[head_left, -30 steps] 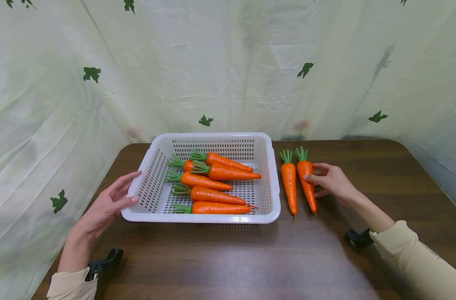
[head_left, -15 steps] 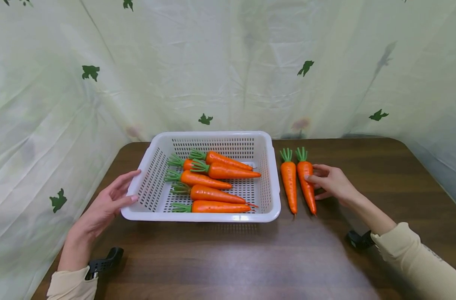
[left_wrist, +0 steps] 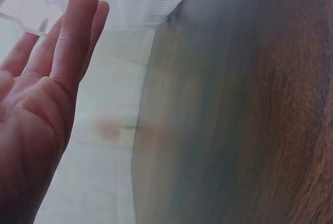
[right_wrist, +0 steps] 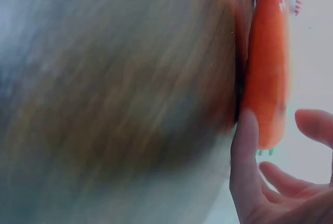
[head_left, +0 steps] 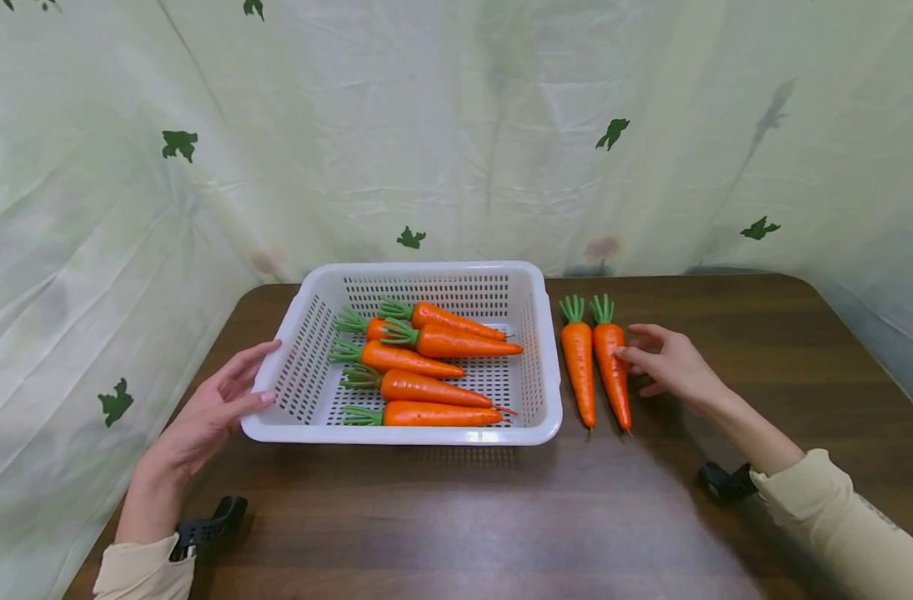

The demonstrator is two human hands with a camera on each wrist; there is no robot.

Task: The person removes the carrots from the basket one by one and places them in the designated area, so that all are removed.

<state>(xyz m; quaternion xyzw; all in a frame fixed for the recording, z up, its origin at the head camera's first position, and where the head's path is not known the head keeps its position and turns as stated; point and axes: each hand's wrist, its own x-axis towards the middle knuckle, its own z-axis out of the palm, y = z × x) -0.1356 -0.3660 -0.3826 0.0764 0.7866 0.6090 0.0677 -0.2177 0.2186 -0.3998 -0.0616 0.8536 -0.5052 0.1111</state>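
Observation:
A white perforated plastic basket [head_left: 441, 435] holds several orange carrots [head_left: 426, 414] with green tops. At its left side is my left hand [head_left: 208, 417], thumb and fingertips at the rim; in the left wrist view its fingers [left_wrist: 75, 37] run fairly straight beside the basket wall. Two more carrots lie on the table right of the basket, tops pointing away. My right hand [head_left: 669, 362] is just right of the outer carrot [head_left: 612, 375], thumb tip at that carrot's edge. In the right wrist view its fingers are spread apart around the carrot's thick end [right_wrist: 268, 78], gripping nothing.
Everything stands on a dark brown wooden table [head_left: 426, 525]. A pale curtain [head_left: 456, 133] with green leaf shapes hangs behind and at the sides. Each wrist wears a black strap device [head_left: 212, 521] below a beige sleeve.
My right thumb has drawn back off the top of the outer carrot to its right edge, the hand shifting slightly right. Left hand and basket stay put.

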